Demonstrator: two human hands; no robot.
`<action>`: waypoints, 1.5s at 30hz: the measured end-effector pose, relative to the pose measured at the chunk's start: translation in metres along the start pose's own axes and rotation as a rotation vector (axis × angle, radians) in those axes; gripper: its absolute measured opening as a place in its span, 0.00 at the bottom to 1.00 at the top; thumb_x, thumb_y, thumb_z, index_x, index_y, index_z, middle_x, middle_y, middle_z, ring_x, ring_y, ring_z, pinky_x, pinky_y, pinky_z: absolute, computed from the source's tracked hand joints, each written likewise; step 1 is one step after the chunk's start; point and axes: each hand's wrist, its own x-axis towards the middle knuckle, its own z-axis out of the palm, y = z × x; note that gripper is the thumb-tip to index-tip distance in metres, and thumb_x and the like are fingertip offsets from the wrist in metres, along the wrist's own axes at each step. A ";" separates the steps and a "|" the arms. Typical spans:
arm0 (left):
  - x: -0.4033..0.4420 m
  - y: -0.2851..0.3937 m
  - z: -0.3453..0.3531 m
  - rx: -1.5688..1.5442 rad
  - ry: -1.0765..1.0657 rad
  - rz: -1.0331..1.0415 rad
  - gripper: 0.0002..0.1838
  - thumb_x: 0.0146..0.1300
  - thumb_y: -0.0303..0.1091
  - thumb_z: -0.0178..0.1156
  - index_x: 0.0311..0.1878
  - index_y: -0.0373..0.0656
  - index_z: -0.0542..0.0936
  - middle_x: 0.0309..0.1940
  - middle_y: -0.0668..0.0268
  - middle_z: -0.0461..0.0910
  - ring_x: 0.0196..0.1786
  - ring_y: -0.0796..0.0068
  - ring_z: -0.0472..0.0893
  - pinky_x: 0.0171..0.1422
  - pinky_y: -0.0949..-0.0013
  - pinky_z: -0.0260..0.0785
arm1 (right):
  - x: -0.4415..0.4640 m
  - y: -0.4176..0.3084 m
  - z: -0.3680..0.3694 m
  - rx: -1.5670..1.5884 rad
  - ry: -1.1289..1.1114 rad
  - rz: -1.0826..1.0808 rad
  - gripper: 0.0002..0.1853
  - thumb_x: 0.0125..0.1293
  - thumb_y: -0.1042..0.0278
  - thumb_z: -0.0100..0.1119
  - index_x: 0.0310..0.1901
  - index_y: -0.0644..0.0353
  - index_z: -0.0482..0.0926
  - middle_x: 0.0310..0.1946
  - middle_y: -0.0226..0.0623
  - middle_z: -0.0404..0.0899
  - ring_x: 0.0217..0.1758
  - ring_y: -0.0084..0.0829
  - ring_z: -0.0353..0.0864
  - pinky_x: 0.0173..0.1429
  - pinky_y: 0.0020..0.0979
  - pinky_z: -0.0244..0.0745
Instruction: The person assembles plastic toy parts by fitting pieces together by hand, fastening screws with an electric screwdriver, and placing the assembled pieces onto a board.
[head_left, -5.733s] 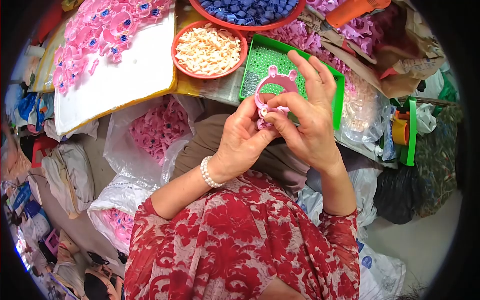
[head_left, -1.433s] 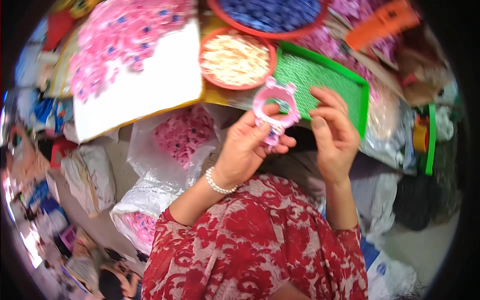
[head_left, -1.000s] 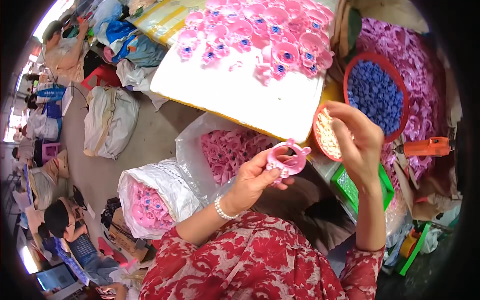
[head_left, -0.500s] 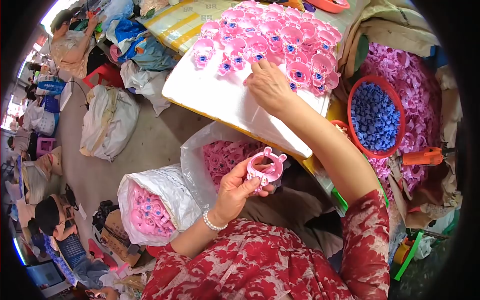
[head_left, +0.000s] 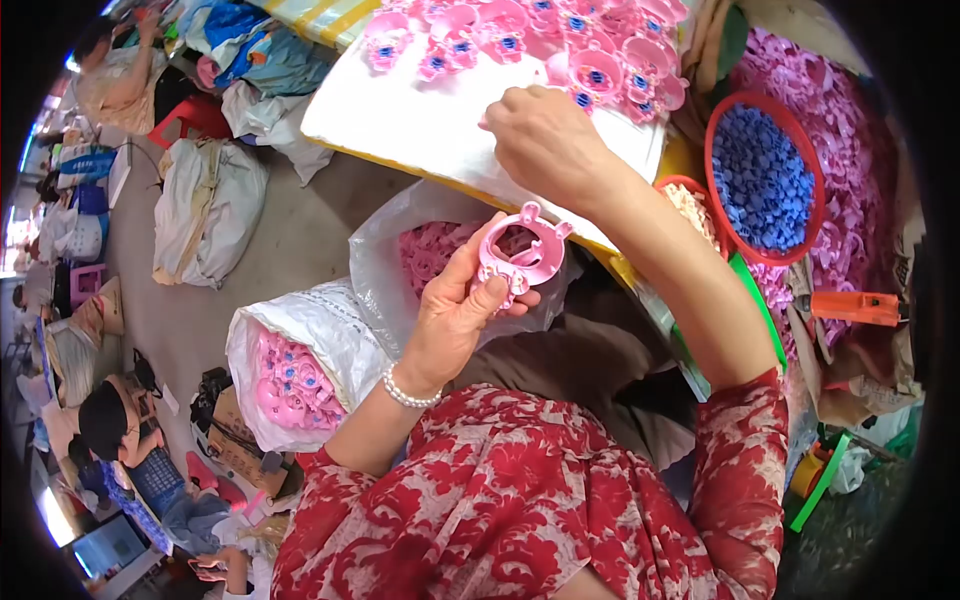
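My left hand (head_left: 462,300) grips a pink plastic ring with small ears (head_left: 548,250), thumb on its lower front and fingers behind it. It is held up over an open clear bag of pink parts (head_left: 415,255). Above the white board (head_left: 390,130) is my right hand (head_left: 545,140), fingers curled together. A speck of pink shows at its fingertips; what it is I cannot make out. Just beyond that hand, many pink pieces with blue centres (head_left: 597,75) crowd the far part of the board.
To the right stand a red basin of blue parts (head_left: 765,180) and a smaller container of cream-coloured pieces (head_left: 690,205). Behind them lies a heap of pink parts (head_left: 850,150). A white sack with pink pieces (head_left: 300,390) sits at left. An orange-handled tool (head_left: 855,308) lies at right.
My right hand has drawn back from the pink pieces toward me. My left hand still holds the ring. The whole view has shifted, so the board sits higher.
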 end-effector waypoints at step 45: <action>0.010 -0.093 0.179 -0.003 -0.391 -0.483 0.21 0.59 0.30 0.62 0.54 0.42 0.67 0.41 0.65 0.76 0.43 0.77 0.77 0.47 0.74 0.74 | -0.326 -0.056 -0.096 1.908 0.863 0.958 0.20 0.53 0.70 0.70 0.45 0.66 0.74 0.38 0.33 0.78 0.41 0.19 0.78 0.46 0.21 0.73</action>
